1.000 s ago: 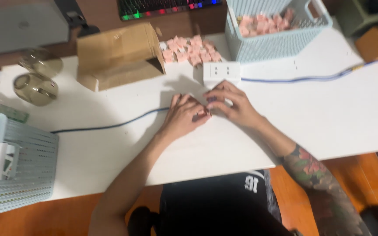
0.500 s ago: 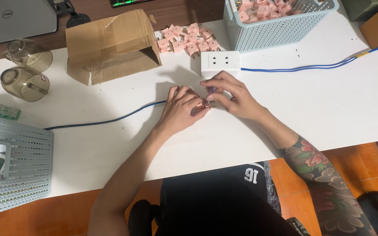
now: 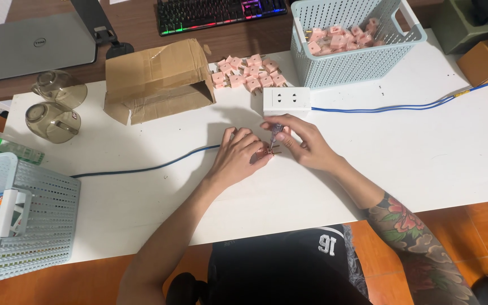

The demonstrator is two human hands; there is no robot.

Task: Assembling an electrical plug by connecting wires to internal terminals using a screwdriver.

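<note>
— So, what are the hands doing?

— Both rest close together on a white table (image 3: 425,164). The left hand (image 3: 238,158) lies palm down, fingertips pinching a small pink plug (image 3: 264,153) against the tabletop. The right hand (image 3: 303,144) is closed around a thin screwdriver (image 3: 275,134), its tip pointing down at the plug. The plug is mostly hidden under the fingers, so how the tip meets it is hard to tell.

— And around them?

— Just beyond the hands sits a white socket block (image 3: 286,100) with a blue cable (image 3: 402,105) running right. Another blue cable (image 3: 142,168) runs left from under the left hand. Behind the block is a loose pile of pink plugs (image 3: 247,73), and a pale blue basket (image 3: 357,56) holding more. Left of the pile lies an open cardboard box (image 3: 156,79); further left, two glass cups (image 3: 55,104) lie tipped over.
</note>
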